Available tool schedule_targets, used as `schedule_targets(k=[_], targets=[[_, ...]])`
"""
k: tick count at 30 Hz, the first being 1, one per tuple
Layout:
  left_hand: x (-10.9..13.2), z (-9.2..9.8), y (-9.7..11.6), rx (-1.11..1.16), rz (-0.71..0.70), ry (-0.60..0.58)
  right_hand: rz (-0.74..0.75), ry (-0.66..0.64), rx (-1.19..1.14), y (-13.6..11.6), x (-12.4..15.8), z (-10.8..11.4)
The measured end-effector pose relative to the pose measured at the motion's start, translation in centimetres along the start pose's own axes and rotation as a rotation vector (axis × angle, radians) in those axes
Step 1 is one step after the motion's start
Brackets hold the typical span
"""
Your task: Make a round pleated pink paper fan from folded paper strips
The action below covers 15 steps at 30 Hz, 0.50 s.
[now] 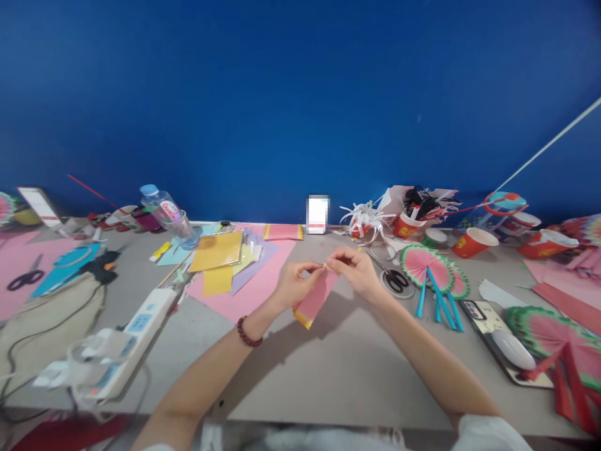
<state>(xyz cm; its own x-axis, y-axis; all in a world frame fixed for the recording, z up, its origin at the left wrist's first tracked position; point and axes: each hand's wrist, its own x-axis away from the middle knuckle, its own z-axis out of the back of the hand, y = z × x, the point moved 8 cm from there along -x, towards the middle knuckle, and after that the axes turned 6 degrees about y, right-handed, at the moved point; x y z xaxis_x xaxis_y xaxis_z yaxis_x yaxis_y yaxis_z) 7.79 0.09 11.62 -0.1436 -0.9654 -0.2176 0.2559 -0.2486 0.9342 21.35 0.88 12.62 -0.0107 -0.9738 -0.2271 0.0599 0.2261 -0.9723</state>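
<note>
Above the middle of the table, my left hand (297, 283) and my right hand (355, 270) meet at the upper end of a pink paper strip (317, 297) with yellow edges. Both hands are closed, thumbs and fingertips pinching the strip close together. Its lower yellow end slants down to the left, under my left hand. What the fingertips cover cannot be made out. A similar pink strip with yellow ends (283, 232) lies flat farther back, near a phone (318, 215) that stands upright against the blue wall.
To the left lie pink sheets (244, 300), a yellow paper pack (216, 251), a tilted plastic bottle (169, 214) and a power strip (136, 338). On the right are scissors (395, 282), pink-green paper fans (428, 268), a red paper cup (474, 242) and a white mouse (513, 349) on a phone.
</note>
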Motion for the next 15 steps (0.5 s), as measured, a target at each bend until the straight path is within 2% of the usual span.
schedule_targets(k=[4, 6, 15], targets=[[-0.1, -1.2, -2.3, 0.107, 0.188, -0.106, -0.065, 0.056, 0.005, 1.2, -0.6, 0.7], [-0.1, -1.6, -3.0, 0.115, 0.232, -0.144, -0.084, 0.096, -0.008, 1.6, -0.9, 1.2], [-0.3, -1.2, -3.1, 0.063, 0.207, -0.105, -0.102, 0.110, -0.010, 2.1, -1.2, 1.4]])
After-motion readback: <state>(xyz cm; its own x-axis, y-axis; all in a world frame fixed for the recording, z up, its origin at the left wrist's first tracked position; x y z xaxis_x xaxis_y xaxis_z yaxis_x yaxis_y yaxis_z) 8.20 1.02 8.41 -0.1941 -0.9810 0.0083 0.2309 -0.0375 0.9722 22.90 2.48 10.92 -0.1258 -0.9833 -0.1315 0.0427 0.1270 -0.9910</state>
